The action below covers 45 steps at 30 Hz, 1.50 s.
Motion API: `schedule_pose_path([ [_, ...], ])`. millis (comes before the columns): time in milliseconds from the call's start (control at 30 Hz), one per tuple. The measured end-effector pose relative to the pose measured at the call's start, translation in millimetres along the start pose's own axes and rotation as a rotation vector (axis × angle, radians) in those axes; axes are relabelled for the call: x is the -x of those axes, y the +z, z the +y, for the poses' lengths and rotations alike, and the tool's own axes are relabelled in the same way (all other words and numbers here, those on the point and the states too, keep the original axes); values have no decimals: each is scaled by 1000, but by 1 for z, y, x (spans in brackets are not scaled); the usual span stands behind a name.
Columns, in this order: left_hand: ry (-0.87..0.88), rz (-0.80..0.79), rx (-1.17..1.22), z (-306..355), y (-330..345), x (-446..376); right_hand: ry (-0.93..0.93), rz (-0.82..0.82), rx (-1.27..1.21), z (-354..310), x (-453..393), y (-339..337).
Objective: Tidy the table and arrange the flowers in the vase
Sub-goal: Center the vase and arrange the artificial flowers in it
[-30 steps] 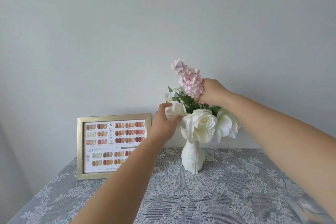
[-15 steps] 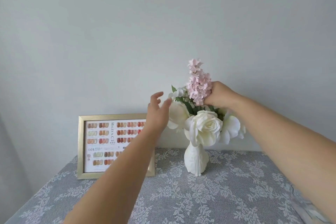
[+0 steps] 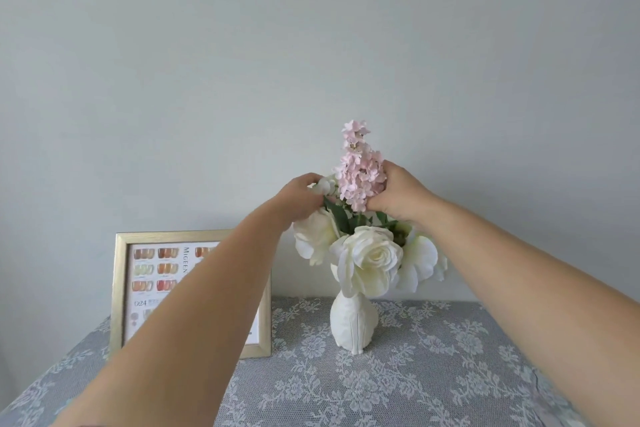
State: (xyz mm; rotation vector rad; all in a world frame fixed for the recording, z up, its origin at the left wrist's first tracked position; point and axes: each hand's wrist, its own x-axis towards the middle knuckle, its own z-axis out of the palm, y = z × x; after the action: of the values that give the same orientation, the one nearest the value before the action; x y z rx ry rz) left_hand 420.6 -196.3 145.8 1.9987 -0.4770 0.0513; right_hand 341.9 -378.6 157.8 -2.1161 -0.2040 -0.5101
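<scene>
a grey lace cloth [image 3: 433, 374] is covering the bench, against a plain pale wall [image 3: 242, 62]. the white vase [image 3: 353, 321] is standing mid-bench, holding white roses [image 3: 372, 262]. the right hand [image 3: 401, 192] is gripping the pink flower spike [image 3: 360, 177]; the left hand [image 3: 301, 198] is closing on a small white bloom [image 3: 325, 184], its fingers partly hidden. the left forearm is covering part of the gold frame [image 3: 119, 288].

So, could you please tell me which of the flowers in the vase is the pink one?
The tall pink spray at the top, held by the right hand; the roses below are white.
</scene>
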Motion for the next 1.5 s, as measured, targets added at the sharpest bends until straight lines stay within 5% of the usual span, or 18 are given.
schedule_pose_path([
  [433,60,-74,-423,3,-4,-10,-1,44,-102,12,-3,-1],
  [900,72,-43,-375,-5,-5,-13,21,46,-150,13,0,-2],
  [1200,-187,-21,-228,-19,-18,-5,32,58,-72,16,3,-10],
  [1500,24,24,-47,-13,-9,7,56,91,14,14,2,-6],
])
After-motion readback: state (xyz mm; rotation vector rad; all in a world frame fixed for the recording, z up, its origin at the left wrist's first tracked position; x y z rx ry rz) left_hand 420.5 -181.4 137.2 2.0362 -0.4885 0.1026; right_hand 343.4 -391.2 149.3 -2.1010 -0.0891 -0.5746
